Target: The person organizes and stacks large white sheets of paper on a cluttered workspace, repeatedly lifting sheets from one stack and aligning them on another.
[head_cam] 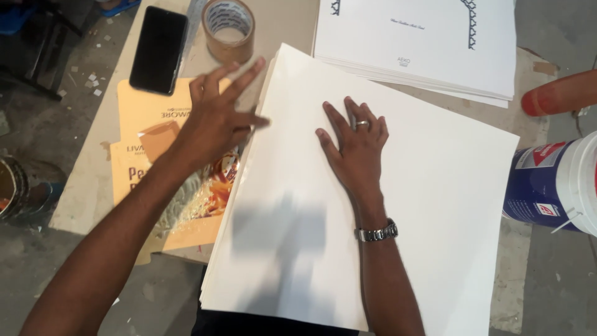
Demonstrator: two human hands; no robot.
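My right hand (356, 144) lies flat, palm down, on the top sheet of the stack of blank white sheets (398, 205) that fills the middle of the frame, fingers spread and pointing toward the upper left; it grips nothing, only presses. My left hand (217, 121) hovers open at the stack's upper-left edge, fingers splayed and slightly blurred, the fingertips just over that edge — whether they touch the paper I cannot tell. The two hands are apart, the left one nearer the edge, the right one nearer the centre.

The stack's long axis runs from the upper left of the frame down to the lower right, tilted against the table (87, 186). Beneath my left wrist lies a flattened orange carton (146, 124). Above it, in the upper left, sit a black phone (158, 50) and a roll of brown tape (229, 28). A second pile of printed white sheets (423, 46) lies at the top, and a white-and-blue bucket (556, 186) stands at the right edge.
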